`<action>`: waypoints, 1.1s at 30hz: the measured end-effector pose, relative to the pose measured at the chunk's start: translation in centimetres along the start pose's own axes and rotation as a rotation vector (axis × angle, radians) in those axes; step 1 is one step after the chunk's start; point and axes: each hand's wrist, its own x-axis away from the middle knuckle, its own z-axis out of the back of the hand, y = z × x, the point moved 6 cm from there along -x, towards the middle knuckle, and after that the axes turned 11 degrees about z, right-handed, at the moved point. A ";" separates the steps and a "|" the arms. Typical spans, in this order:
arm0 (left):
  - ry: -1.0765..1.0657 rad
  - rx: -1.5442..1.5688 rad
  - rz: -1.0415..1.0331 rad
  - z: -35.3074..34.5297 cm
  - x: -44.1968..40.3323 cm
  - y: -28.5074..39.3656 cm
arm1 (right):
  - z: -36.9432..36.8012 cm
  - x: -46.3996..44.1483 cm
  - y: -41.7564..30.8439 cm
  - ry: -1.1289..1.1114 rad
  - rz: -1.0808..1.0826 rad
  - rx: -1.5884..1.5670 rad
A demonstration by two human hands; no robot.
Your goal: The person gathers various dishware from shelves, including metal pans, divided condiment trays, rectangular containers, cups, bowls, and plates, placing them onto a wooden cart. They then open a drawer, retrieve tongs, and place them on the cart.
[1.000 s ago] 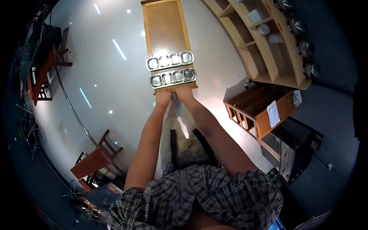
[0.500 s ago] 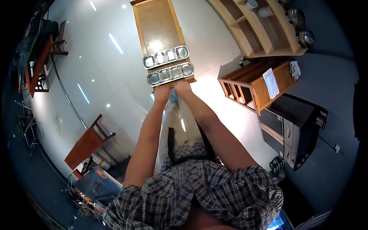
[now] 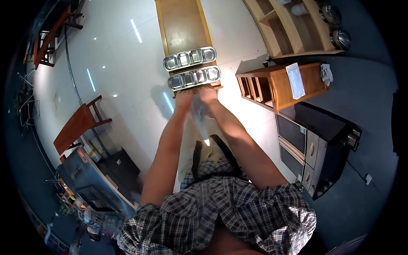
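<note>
A long wooden cart with a raised edge stretches away in front of me. My left hand is closed over the bar at its near end. Close beside it, my right hand grips the same bar, and the fingertips of both are partly hidden. Just beyond my hands, a metal compartment tray lies crosswise on the cart top. Behind that one sits a second metal compartment tray, nearly parallel to it. Neither hand touches the trays.
On the right stand a light wooden shelf unit, a wooden cabinet with a white packet on it, and a black-topped appliance. To the left are a brown wooden chair and a grey metal cabinet.
The cart and trays have stayed with my hands while the room shifted around us. The left chair slid down and left in view, and more of the grey cabinet shows. Both grips are unchanged.
</note>
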 end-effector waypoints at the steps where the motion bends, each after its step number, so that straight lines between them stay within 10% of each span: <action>1: -0.026 0.008 0.026 -0.3 1.3 1.0 | -0.3 1.5 -0.2 0.015 0.020 0.020; 33: -0.067 0.009 -0.067 -4.6 29.8 25.5 | -16.8 36.0 1.6 0.008 0.162 0.146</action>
